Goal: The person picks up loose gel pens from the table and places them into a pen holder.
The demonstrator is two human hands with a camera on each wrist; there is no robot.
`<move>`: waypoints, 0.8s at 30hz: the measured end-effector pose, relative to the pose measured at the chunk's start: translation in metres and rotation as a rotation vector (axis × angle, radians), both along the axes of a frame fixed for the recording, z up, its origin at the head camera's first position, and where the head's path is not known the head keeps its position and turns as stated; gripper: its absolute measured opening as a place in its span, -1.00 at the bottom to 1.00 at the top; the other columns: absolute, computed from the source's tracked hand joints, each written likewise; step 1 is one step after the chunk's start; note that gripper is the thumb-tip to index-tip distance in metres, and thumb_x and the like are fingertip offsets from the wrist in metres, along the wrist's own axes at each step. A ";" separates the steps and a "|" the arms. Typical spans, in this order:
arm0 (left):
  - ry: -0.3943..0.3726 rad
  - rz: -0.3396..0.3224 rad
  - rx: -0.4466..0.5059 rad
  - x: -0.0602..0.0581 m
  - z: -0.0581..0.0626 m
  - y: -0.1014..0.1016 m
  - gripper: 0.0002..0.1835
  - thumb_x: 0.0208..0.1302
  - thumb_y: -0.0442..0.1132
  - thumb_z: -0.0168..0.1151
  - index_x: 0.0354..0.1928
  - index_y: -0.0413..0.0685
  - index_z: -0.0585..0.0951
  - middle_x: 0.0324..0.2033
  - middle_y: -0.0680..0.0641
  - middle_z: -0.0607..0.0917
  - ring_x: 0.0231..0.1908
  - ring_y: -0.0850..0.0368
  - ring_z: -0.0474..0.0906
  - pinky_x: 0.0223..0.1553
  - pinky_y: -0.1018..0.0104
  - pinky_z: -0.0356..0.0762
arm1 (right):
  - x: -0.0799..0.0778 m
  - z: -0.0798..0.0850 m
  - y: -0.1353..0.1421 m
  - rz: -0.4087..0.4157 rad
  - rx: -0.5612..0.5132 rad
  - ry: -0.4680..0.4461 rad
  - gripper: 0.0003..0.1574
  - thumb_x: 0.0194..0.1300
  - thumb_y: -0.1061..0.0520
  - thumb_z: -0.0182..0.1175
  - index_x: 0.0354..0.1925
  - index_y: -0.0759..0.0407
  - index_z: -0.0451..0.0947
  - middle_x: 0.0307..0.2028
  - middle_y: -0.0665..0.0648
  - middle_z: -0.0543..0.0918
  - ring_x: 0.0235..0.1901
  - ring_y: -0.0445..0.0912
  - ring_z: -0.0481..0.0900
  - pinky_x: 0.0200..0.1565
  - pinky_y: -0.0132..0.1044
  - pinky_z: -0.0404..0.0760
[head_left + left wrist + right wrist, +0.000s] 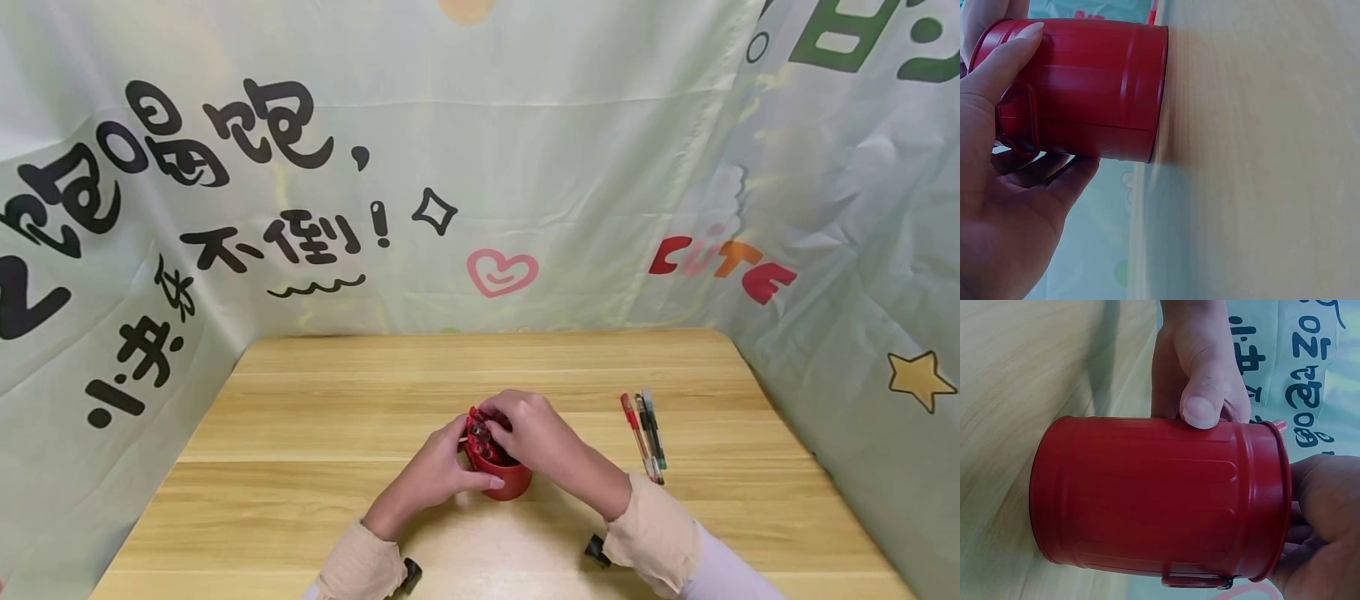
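A red ribbed metal bucket with small side handles stands upright on the table. My left hand grips it from the left, thumb on the near wall and fingers round the far side. In the left wrist view the thumb lies near the rim. A shiny red thing with dark parts shows in the bucket's mouth; its kind is unclear. My right hand is over the mouth, thumb and fingers bent down beside that thing. The fingertips are hidden within the rim, so what they hold cannot be seen.
To the right lie a red pen and dark pens side by side on the wooden table. Printed cloth walls enclose the table at the back and sides. Black wrist mounts sit under the cuffs.
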State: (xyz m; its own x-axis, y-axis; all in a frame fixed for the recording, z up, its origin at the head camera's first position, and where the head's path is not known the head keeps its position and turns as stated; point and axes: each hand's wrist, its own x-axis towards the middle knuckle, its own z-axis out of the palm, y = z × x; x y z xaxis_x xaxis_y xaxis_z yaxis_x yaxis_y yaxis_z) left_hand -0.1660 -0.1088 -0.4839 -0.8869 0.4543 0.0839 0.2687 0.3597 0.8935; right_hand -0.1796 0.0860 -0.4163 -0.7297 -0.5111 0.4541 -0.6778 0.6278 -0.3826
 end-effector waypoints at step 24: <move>0.006 0.000 0.028 0.000 0.000 0.001 -0.05 -0.02 0.11 0.67 0.42 0.28 0.39 0.26 0.23 0.64 0.28 0.24 0.58 0.34 0.19 0.57 | -0.007 0.007 0.042 -0.188 -0.122 0.026 -0.76 0.25 0.21 0.48 -0.10 0.22 0.76 -0.16 0.18 0.82 -0.23 0.00 0.79 -0.19 -0.12 0.82</move>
State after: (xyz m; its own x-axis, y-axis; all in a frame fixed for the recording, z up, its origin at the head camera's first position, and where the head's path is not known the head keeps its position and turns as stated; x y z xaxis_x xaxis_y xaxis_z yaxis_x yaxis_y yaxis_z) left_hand -0.1662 -0.1079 -0.4842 -0.8862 0.4521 0.1013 0.2739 0.3346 0.9017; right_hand -0.1869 0.1283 -0.4092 -0.7942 -0.3073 0.5242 -0.5638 0.6944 -0.4472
